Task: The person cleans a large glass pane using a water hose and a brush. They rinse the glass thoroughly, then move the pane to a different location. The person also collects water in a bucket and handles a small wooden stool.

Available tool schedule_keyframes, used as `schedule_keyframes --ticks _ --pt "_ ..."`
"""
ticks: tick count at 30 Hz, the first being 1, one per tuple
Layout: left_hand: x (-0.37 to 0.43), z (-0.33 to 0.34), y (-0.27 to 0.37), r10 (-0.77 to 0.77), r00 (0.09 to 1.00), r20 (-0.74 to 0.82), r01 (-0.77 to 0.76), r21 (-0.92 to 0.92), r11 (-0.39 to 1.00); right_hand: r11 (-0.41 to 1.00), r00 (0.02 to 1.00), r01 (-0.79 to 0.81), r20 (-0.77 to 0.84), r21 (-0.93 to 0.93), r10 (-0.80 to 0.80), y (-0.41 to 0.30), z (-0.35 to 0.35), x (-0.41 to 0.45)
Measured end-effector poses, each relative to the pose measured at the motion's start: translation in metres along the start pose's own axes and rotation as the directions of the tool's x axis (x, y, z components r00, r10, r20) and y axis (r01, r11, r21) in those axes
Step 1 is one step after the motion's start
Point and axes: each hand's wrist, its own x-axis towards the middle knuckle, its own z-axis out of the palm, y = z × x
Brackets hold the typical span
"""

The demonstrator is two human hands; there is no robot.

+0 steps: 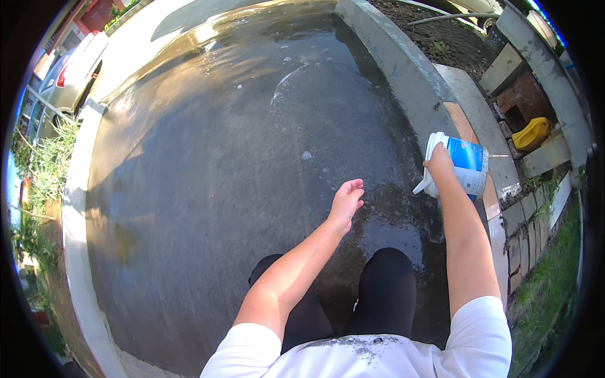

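Observation:
My right hand [440,160] grips a white plastic bucket [481,170] with a blue printed label near its rim. The bucket lies tipped on its side, its mouth facing left, beside the low concrete curb. What is inside it is hidden from this angle. My left hand [349,198] hangs in front of my knees, holding nothing, its fingers loosely curled and the thumb apart. Beneath both hands spreads the wet concrete floor [212,165], with some foam patches and a shiny puddle [392,241] just ahead of my legs.
A raised concrete curb [401,71] runs along the right, with a stone ledge [472,104] beyond it. A yellow plastic jug [531,134] sits among the blocks. On the left, a white curb [75,212] borders plants, and a parked car [71,75] stands farther off.

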Motion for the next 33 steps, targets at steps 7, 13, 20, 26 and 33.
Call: schedule_keyframes --ticks 7,13,20,26,33 --pt "0.005 0.003 -0.003 -0.01 1.0 0.018 0.011 -0.042 0.999 0.996 1.0 0.004 0.012 0.088 -0.006 0.003 -0.006 -0.005" --pt "0.012 0.003 -0.005 -0.021 1.0 -0.014 0.02 -0.053 0.998 0.98 0.996 0.063 0.054 0.191 -0.075 0.001 -0.015 -0.017" --pt "0.03 0.01 -0.002 -0.079 0.991 -0.105 0.056 -0.21 0.976 0.784 0.958 0.104 0.15 0.613 -0.244 -0.001 -0.025 -0.038" --pt "0.026 0.03 0.019 -0.028 0.995 -0.093 0.009 -0.203 0.979 0.216 0.874 -0.287 0.347 0.933 -0.339 0.008 -0.042 -0.052" --pt "0.025 0.042 0.027 0.049 0.991 -0.124 -0.072 -0.182 0.981 -0.005 0.879 -0.426 0.412 0.905 -0.238 0.024 -0.041 -0.069"
